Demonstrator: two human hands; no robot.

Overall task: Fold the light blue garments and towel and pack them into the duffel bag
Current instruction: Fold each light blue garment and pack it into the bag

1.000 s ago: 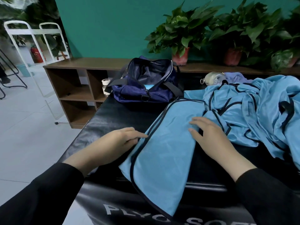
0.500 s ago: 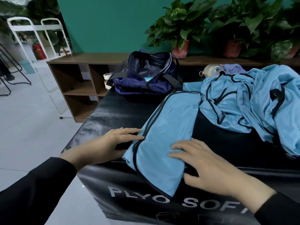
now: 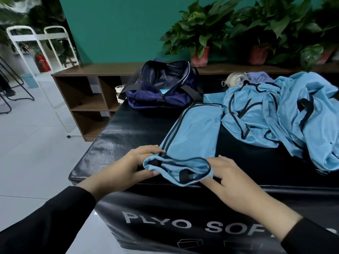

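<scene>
A black padded plyo box (image 3: 132, 136) serves as the table. At its far left lies an open navy duffel bag (image 3: 161, 88); a light blue garment with dark trim (image 3: 194, 132) stretches from centre to the near edge. A heap of light blue garments (image 3: 286, 114) covers the right side, a clear bottle (image 3: 233, 80) just beyond it.

The garment pile (image 3: 293, 114) runs past the right edge, hiding the bottle (image 3: 233, 79).

The light is soft and even, indoor, with no hard shadows. A pale glare lies on the black padded box (image 3: 128, 132) at its left top. The wide lens bends the far left corner, where the white rack (image 3: 36, 36) looks blurred. Plants (image 3: 201, 24) at far right are slightly soft.
</scene>
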